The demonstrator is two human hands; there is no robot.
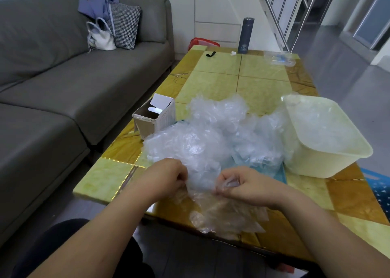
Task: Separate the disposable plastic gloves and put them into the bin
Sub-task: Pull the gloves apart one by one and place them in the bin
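Clear plastic gloves [213, 142] heaped on table [263, 81]; left hand [166, 177] and right hand [242, 184] each pinch film at near edge. Cream bin [329, 157] right, touching heap.

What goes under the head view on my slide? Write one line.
Left grip and right grip pinch a glove at the near edge of the pile; bin at right holds some.

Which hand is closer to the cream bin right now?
Right. The right hand pinches a glove just left of the bin, nearer the camera; the left hand grips the glove pile farther left.
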